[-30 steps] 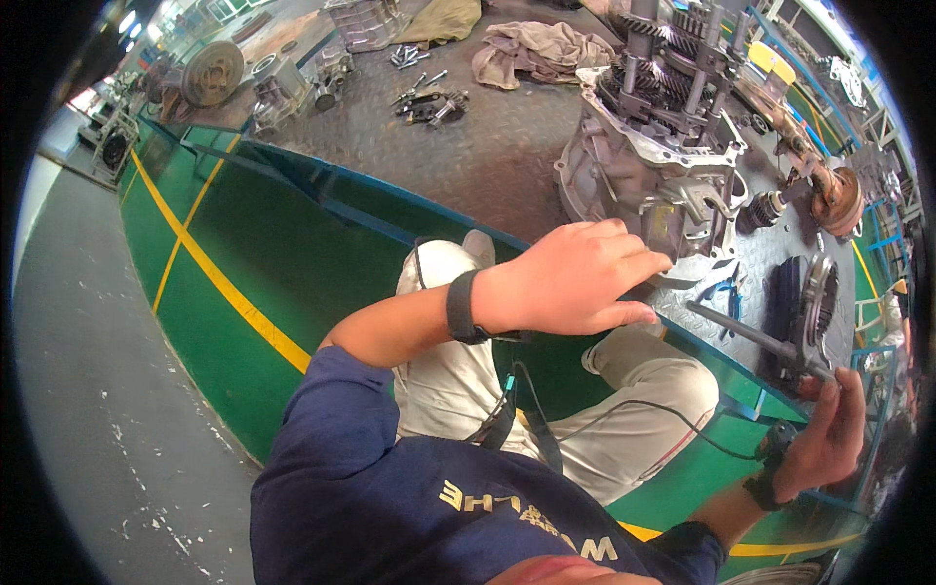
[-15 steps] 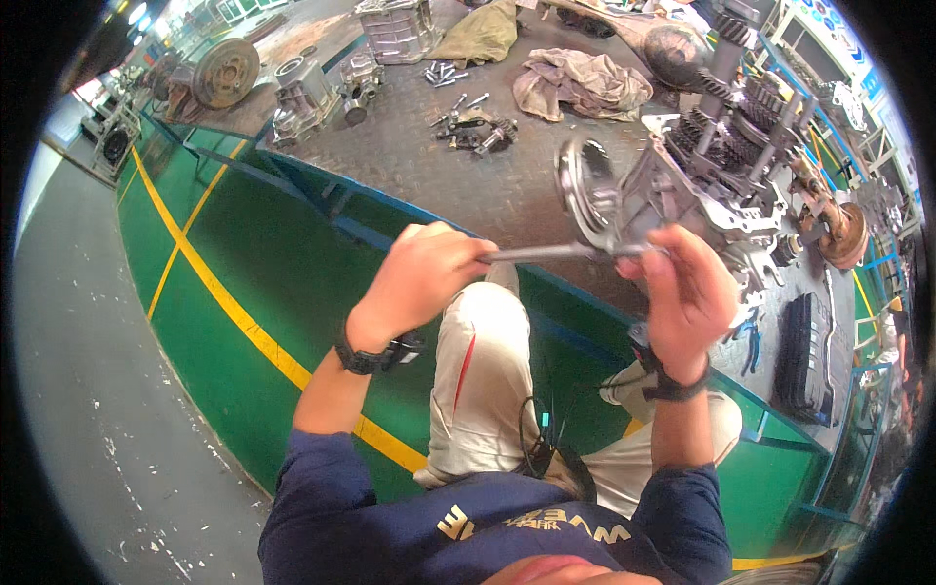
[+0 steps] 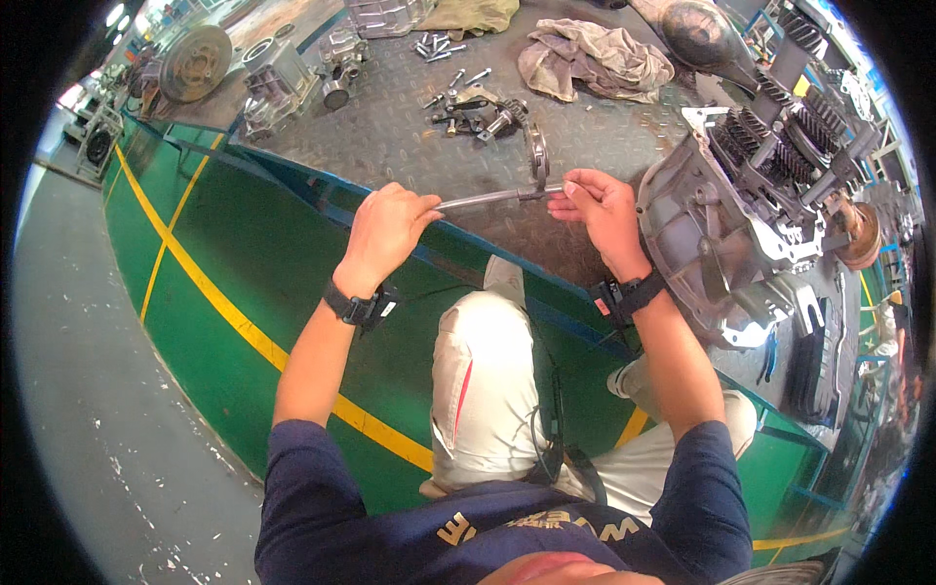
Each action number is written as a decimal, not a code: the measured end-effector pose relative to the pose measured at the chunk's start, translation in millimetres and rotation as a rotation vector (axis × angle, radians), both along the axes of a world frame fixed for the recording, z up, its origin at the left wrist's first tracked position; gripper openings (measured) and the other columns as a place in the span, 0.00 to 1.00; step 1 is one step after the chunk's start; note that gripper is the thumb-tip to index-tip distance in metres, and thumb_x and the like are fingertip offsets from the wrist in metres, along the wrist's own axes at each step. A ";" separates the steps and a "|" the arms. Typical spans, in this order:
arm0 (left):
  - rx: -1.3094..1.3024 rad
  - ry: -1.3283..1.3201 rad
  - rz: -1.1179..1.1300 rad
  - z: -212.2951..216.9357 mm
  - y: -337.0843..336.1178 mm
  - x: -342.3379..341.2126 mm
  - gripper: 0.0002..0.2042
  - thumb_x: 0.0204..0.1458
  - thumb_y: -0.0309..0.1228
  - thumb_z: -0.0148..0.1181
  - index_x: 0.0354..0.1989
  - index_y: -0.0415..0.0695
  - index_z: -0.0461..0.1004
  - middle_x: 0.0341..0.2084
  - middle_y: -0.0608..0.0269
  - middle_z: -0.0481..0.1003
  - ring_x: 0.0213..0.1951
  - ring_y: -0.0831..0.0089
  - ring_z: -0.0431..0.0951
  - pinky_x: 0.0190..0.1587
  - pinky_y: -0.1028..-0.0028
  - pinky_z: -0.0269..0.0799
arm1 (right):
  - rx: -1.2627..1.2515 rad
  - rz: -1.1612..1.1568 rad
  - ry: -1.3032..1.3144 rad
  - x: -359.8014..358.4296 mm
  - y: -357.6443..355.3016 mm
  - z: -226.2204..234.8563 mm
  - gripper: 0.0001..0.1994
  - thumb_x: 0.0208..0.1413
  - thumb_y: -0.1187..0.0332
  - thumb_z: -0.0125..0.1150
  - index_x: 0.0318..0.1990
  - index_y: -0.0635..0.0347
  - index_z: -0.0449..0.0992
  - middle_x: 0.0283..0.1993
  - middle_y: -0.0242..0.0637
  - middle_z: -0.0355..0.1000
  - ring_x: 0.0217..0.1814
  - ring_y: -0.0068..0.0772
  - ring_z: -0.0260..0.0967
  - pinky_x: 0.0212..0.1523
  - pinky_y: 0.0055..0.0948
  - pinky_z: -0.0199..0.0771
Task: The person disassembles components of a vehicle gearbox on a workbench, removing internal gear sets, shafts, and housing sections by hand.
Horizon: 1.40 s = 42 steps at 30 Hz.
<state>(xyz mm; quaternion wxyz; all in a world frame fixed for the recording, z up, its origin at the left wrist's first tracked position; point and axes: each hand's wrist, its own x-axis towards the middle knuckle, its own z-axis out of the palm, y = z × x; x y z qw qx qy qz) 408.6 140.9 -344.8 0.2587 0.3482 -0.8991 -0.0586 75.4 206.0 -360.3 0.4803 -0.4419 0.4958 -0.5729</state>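
Note:
A slim metal shift rod (image 3: 480, 201) spans the gap between my two hands over the near edge of the workbench. My left hand (image 3: 382, 232) is closed on its left end. At the right end, my right hand (image 3: 603, 216) pinches the rod between thumb and fingers. A curved shift fork (image 3: 538, 156) stands up from the rod just left of my right fingers, seen nearly edge-on. Right of that hand sits an open gearbox housing (image 3: 687, 219), with toothed gear shafts (image 3: 770, 136) rising from it.
Small loose metal parts (image 3: 478, 109) and several bolts (image 3: 439, 46) lie on the dark bench (image 3: 390, 146). Behind them is a crumpled cloth (image 3: 590, 60). Metal castings (image 3: 278, 73) stand at the far left, and a black case (image 3: 814, 375) lies at the right.
Both hands have moved left and farther out over the bench with the rod. The fork has turned from a broad ring shape to nearly edge-on. The gearbox appears larger and farther right.

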 end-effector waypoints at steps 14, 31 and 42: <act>0.006 -0.050 0.047 -1.3 -38.6 -11.0 0.10 0.58 0.36 0.69 0.43 0.44 0.88 0.32 0.60 0.78 0.42 0.57 0.75 0.47 0.61 0.73 | 0.260 0.026 -0.059 -10.3 -37.5 -10.3 0.11 0.69 0.77 0.60 0.53 0.78 0.76 0.42 0.52 0.81 0.39 0.43 0.85 0.41 0.38 0.92; -0.110 -0.023 0.231 4.2 -32.6 -37.1 0.16 0.57 0.38 0.72 0.51 0.46 0.86 0.40 0.58 0.81 0.46 0.55 0.78 0.51 0.60 0.75 | 0.272 -0.080 -0.013 3.1 -16.5 19.2 0.24 0.68 0.69 0.64 0.67 0.71 0.67 0.34 0.46 0.80 0.25 0.34 0.78 0.25 0.35 0.85; 0.164 0.092 0.046 56.3 11.5 -99.3 0.15 0.61 0.35 0.69 0.53 0.41 0.85 0.42 0.51 0.84 0.42 0.59 0.85 0.48 0.63 0.79 | -0.017 0.341 0.428 -26.1 175.7 111.4 0.11 0.65 0.67 0.69 0.47 0.67 0.81 0.28 0.41 0.82 0.25 0.25 0.81 0.27 0.28 0.79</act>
